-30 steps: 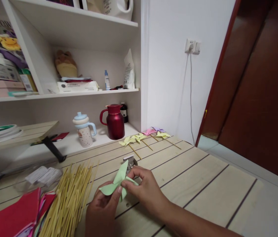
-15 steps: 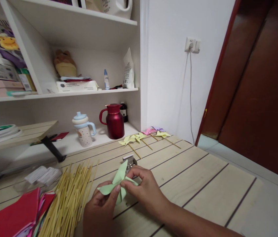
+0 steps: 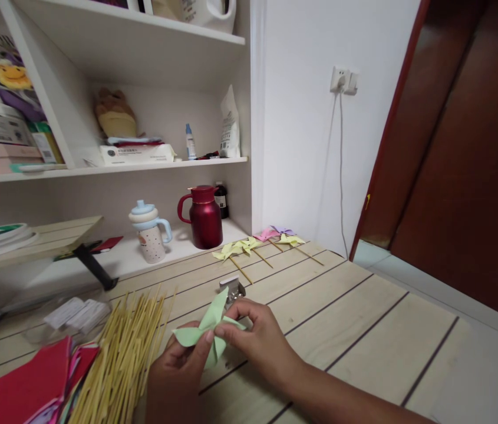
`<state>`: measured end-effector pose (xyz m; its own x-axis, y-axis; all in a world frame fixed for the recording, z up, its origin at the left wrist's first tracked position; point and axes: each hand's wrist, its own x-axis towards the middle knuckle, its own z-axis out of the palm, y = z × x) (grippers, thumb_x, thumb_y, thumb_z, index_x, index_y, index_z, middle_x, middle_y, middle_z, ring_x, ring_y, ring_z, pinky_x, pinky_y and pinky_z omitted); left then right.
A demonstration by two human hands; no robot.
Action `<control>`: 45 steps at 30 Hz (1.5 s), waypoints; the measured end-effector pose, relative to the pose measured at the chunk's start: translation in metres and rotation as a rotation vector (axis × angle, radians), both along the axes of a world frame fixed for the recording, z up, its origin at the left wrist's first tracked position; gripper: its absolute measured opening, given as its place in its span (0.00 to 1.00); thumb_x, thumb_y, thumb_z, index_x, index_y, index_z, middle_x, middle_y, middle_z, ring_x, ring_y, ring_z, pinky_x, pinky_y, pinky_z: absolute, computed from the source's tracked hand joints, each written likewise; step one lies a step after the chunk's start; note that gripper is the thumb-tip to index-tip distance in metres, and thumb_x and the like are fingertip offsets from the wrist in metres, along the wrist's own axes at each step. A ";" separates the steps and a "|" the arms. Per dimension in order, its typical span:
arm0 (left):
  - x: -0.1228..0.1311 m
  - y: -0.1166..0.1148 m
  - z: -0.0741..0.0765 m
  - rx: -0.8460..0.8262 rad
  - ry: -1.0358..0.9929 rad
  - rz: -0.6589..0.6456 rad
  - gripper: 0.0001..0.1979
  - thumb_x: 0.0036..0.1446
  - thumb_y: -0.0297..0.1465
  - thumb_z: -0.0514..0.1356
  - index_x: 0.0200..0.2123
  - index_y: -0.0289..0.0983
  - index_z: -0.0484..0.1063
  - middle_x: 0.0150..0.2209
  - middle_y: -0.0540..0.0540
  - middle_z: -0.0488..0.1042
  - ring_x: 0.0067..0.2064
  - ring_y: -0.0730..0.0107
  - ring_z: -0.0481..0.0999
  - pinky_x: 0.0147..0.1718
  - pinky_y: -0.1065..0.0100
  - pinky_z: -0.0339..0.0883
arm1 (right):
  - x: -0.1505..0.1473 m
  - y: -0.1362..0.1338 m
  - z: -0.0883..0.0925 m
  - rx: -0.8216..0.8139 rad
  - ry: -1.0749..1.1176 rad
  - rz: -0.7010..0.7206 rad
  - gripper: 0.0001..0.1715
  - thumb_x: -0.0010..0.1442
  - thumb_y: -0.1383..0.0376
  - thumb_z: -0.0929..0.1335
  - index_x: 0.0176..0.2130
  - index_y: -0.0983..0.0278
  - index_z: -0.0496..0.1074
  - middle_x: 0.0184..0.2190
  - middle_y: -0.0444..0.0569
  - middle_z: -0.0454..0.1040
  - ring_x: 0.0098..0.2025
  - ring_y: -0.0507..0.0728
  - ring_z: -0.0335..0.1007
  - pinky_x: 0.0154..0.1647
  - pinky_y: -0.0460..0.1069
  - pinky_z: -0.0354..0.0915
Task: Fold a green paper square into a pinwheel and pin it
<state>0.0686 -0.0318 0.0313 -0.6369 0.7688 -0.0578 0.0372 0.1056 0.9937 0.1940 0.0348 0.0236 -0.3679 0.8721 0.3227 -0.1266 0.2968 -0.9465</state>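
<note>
A pale green paper pinwheel (image 3: pixel 211 315) is held between both hands, its blades folded in toward the middle. My left hand (image 3: pixel 181 359) pinches it from the left, thumb at the centre. From the right, my right hand (image 3: pixel 255 333) grips the blade folds with thumb and forefinger, close to the left thumb. Just behind the right fingers lies a small open box (image 3: pixel 231 286) with shiny metal bits, partly covered by the hand. Left of my hands is a heap of thin yellowish sticks (image 3: pixel 118 359).
Several finished pinwheels on sticks (image 3: pixel 249 245) lie at the table's back edge. Red paper sheets (image 3: pixel 19 383) and a clear plastic bag (image 3: pixel 72 315) are at the left. A red jug (image 3: pixel 207 218) and a spotted cup (image 3: pixel 151 238) stand on the low shelf.
Both hands and the green pinwheel have shifted very slightly to the left. The grip of both hands on the paper looks the same.
</note>
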 end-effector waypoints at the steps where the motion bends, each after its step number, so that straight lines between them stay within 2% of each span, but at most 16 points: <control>1: 0.000 0.000 0.000 -0.002 -0.012 -0.002 0.21 0.29 0.45 0.68 0.25 0.35 0.80 0.24 0.45 0.81 0.32 0.58 0.78 0.31 0.67 0.67 | 0.000 0.000 -0.001 -0.014 0.012 0.015 0.08 0.50 0.68 0.73 0.23 0.64 0.71 0.24 0.41 0.71 0.31 0.53 0.66 0.35 0.46 0.60; 9: -0.001 0.002 -0.006 0.039 -0.095 -0.007 0.15 0.34 0.40 0.69 0.27 0.37 0.80 0.27 0.46 0.82 0.36 0.57 0.80 0.35 0.67 0.69 | -0.001 0.003 -0.004 -0.042 -0.009 0.064 0.05 0.52 0.63 0.72 0.29 0.64 0.75 0.28 0.44 0.74 0.34 0.55 0.68 0.39 0.49 0.63; 14: -0.006 0.002 -0.010 0.028 -0.171 -0.012 0.18 0.38 0.39 0.69 0.33 0.34 0.80 0.27 0.46 0.82 0.36 0.56 0.80 0.34 0.65 0.70 | 0.004 0.003 0.000 -0.028 -0.035 0.059 0.14 0.58 0.58 0.69 0.40 0.63 0.76 0.34 0.47 0.75 0.38 0.57 0.69 0.41 0.50 0.63; 18: -0.011 -0.001 -0.005 0.007 -0.140 0.081 0.15 0.39 0.38 0.68 0.30 0.34 0.80 0.25 0.47 0.81 0.33 0.58 0.80 0.33 0.65 0.69 | 0.009 0.012 -0.004 0.001 0.032 0.044 0.19 0.62 0.53 0.66 0.45 0.63 0.73 0.29 0.45 0.71 0.34 0.56 0.68 0.39 0.51 0.63; 21: -0.015 -0.004 0.000 0.027 -0.121 0.136 0.12 0.39 0.36 0.68 0.27 0.34 0.79 0.25 0.47 0.81 0.35 0.57 0.80 0.37 0.64 0.69 | 0.012 0.022 -0.006 -0.011 0.089 0.004 0.21 0.62 0.50 0.66 0.45 0.64 0.72 0.27 0.44 0.70 0.32 0.55 0.67 0.36 0.50 0.63; 25: -0.020 -0.006 0.002 0.066 -0.132 0.139 0.14 0.42 0.37 0.67 0.31 0.34 0.79 0.31 0.46 0.82 0.40 0.58 0.79 0.44 0.63 0.67 | 0.015 0.027 -0.005 -0.042 0.133 0.013 0.23 0.60 0.47 0.67 0.41 0.64 0.72 0.24 0.42 0.68 0.26 0.53 0.63 0.29 0.48 0.61; 31: -0.020 -0.008 0.001 0.081 -0.167 0.063 0.16 0.41 0.39 0.68 0.30 0.31 0.79 0.24 0.47 0.79 0.30 0.61 0.77 0.39 0.61 0.68 | 0.017 0.024 0.000 -0.036 0.138 0.035 0.24 0.59 0.46 0.67 0.39 0.65 0.72 0.22 0.42 0.67 0.25 0.53 0.62 0.27 0.48 0.60; 35: -0.018 -0.009 0.000 0.095 -0.187 0.017 0.21 0.41 0.41 0.69 0.33 0.30 0.79 0.24 0.47 0.78 0.30 0.60 0.77 0.37 0.61 0.68 | 0.020 0.026 0.002 -0.001 0.100 0.016 0.21 0.63 0.49 0.64 0.38 0.65 0.70 0.22 0.42 0.66 0.25 0.52 0.61 0.27 0.47 0.60; 38: -0.016 -0.011 0.000 0.086 -0.177 0.023 0.24 0.41 0.40 0.69 0.39 0.29 0.79 0.24 0.48 0.78 0.29 0.62 0.76 0.36 0.62 0.67 | 0.026 0.027 0.003 0.024 0.000 0.078 0.16 0.65 0.56 0.62 0.33 0.65 0.69 0.21 0.41 0.65 0.24 0.51 0.60 0.27 0.46 0.58; 42: -0.019 -0.010 -0.001 0.069 -0.156 0.061 0.22 0.41 0.39 0.69 0.37 0.28 0.79 0.24 0.47 0.79 0.29 0.62 0.76 0.36 0.63 0.65 | 0.033 0.026 0.000 0.051 -0.177 0.275 0.05 0.55 0.69 0.68 0.28 0.65 0.73 0.21 0.41 0.68 0.24 0.50 0.61 0.26 0.44 0.57; 45: -0.022 -0.009 -0.002 0.062 -0.136 0.096 0.20 0.41 0.39 0.68 0.34 0.28 0.79 0.24 0.46 0.79 0.31 0.63 0.76 0.37 0.64 0.65 | 0.034 0.024 -0.006 0.100 -0.274 0.363 0.08 0.50 0.75 0.68 0.28 0.64 0.76 0.24 0.42 0.70 0.26 0.50 0.62 0.27 0.43 0.58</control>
<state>0.0470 -0.0410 0.0296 -0.6968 0.7098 -0.1029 -0.1052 0.0408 0.9936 0.2281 0.0584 0.0177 -0.7269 0.6409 0.2467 0.0117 0.3707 -0.9287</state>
